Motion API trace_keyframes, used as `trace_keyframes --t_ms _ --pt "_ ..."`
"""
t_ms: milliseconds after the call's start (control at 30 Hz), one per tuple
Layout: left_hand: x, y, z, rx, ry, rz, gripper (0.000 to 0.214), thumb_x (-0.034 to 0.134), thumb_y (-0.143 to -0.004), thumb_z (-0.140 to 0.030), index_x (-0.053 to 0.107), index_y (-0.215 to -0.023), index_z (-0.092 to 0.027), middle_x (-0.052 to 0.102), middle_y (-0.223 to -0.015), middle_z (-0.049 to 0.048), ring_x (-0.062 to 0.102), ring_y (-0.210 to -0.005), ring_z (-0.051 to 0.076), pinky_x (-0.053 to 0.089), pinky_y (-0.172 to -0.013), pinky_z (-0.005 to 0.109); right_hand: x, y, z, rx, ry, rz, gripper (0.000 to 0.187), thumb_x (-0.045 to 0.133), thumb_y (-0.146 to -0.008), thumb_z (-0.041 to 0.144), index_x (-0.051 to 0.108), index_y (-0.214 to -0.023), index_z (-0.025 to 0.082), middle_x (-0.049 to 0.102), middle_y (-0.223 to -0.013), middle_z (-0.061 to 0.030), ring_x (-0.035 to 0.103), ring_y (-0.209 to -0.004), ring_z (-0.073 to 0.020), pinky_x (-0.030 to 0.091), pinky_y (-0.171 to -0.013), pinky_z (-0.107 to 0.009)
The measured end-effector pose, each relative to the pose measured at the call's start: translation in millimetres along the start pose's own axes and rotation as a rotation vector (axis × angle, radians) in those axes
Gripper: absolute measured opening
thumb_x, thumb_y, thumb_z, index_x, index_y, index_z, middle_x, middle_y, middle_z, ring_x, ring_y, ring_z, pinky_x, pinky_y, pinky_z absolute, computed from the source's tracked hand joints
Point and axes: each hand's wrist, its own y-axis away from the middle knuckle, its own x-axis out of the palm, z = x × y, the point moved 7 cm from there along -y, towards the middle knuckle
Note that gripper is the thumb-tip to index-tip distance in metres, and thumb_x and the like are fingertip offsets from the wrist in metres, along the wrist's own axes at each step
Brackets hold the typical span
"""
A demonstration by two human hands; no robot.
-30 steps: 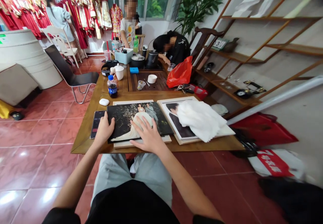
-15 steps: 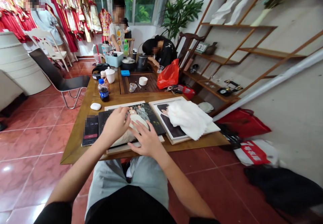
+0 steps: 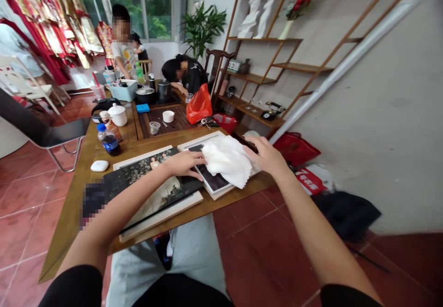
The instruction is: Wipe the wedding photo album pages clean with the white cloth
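A crumpled white cloth [image 3: 226, 159] lies on a framed portrait [image 3: 212, 182] at the table's right end. My left hand [image 3: 185, 163] is at the cloth's left edge, fingers stretched and apart. On the cloth's right side, my right hand [image 3: 263, 156] is open, fingertips at its edge. Whether either hand presses on the cloth I cannot tell. Left of the portrait, a dark wedding photo panel [image 3: 166, 191] rests on a pale frame [image 3: 194, 200]; my left forearm passes over it and hides part of it.
On the wooden table [image 3: 62, 238] stand a cola bottle [image 3: 108, 141], a white earbud case [image 3: 99, 165], a lidded white cup [image 3: 118, 115], a small white bowl [image 3: 168, 116] and a red plastic bag [image 3: 200, 105]. People are at the far end. A shelf [image 3: 256, 74] lines the right wall.
Both hands have moved right, from over the dark photo panel to either side of the white cloth. My view has turned to the right.
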Motion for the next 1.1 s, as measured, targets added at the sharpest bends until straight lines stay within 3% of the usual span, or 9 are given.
trace_keyframes --t_ms 100,200,367,533,667,833,1000,1100 --pt "-3.9 -8 6 0.047 0.067 0.036 0.044 0.067 -0.092 -0.060 0.072 -0.114 -0.022 0.071 -0.117 0.0148 0.067 -0.112 0.029 0.048 -0.099 0.037 19 -16 -37 0.070 -0.045 0.076 0.055 0.042 -0.100 0.054 0.059 -0.139 0.020 0.069 -0.123 -0.0152 0.067 -0.108 -0.0288 0.053 -0.095 -0.043" --pt "-7.5 -15 12 0.074 0.069 0.104 0.040 0.062 -0.095 -0.059 0.072 -0.109 -0.024 0.072 -0.114 0.0145 0.068 -0.106 0.028 0.048 -0.098 0.036 40 -26 -52 0.085 -0.095 0.150 0.054 0.041 -0.102 0.053 0.062 -0.137 0.018 0.071 -0.119 -0.0142 0.067 -0.109 -0.0268 0.051 -0.099 -0.041" --pt "-5.0 -26 11 0.159 0.080 0.261 0.033 0.054 -0.101 -0.051 0.071 -0.092 -0.024 0.072 -0.102 0.0137 0.068 -0.097 0.027 0.050 -0.100 0.039 59 -33 -54 0.067 -0.161 0.209 0.056 0.042 -0.102 0.058 0.067 -0.131 0.017 0.070 -0.117 -0.0139 0.067 -0.110 -0.0273 0.047 -0.105 -0.041" --pt "-13.9 -38 13 0.054 0.423 0.229 0.016 0.069 -0.091 -0.043 0.075 -0.094 -0.028 0.074 -0.098 0.0142 0.072 -0.103 0.030 0.053 -0.108 0.046 61 -32 -55 0.071 -0.224 0.213 0.056 0.047 -0.100 0.059 0.070 -0.125 0.015 0.067 -0.110 -0.0129 0.066 -0.107 -0.0274 0.048 -0.103 -0.040" --pt "-20.4 -40 21 -0.018 0.568 0.188 0.023 0.079 -0.084 -0.035 0.080 -0.105 -0.026 0.076 -0.106 0.0180 0.074 -0.106 0.036 0.056 -0.105 0.051 61 -30 -56 0.077 -0.283 0.206 0.054 0.049 -0.099 0.058 0.071 -0.123 0.015 0.065 -0.109 -0.0120 0.065 -0.105 -0.0267 0.048 -0.103 -0.040" --pt "-12.3 -34 17 0.165 0.260 0.340 0.025 0.062 -0.098 -0.030 0.078 -0.115 -0.021 0.076 -0.114 0.0182 0.072 -0.114 0.035 0.057 -0.106 0.050 60 -32 -60 0.100 -0.350 0.203 0.050 0.058 -0.095 0.058 0.075 -0.116 0.017 0.067 -0.107 -0.0114 0.063 -0.105 -0.0282 0.048 -0.103 -0.043" --pt "-14.1 -25 -7 0.591 -0.267 0.256 0.030 0.054 -0.103 -0.020 0.069 -0.125 -0.006 0.075 -0.116 0.0203 0.073 -0.110 0.032 0.062 -0.095 0.046 59 -32 -68 0.149 -0.421 0.199 0.053 0.062 -0.089 0.064 0.078 -0.112 0.019 0.068 -0.106 -0.0107 0.064 -0.103 -0.0291 0.050 -0.100 -0.044" --pt "-15.4 -21 -17 0.721 -0.440 0.205 0.029 0.052 -0.103 -0.018 0.068 -0.125 -0.006 0.075 -0.117 0.0197 0.073 -0.110 0.032 0.062 -0.091 0.044 57 -30 -73 0.179 -0.463 0.191 0.058 0.064 -0.085 0.067 0.077 -0.114 0.019 0.067 -0.107 -0.0103 0.065 -0.099 -0.0277 0.052 -0.097 -0.043"
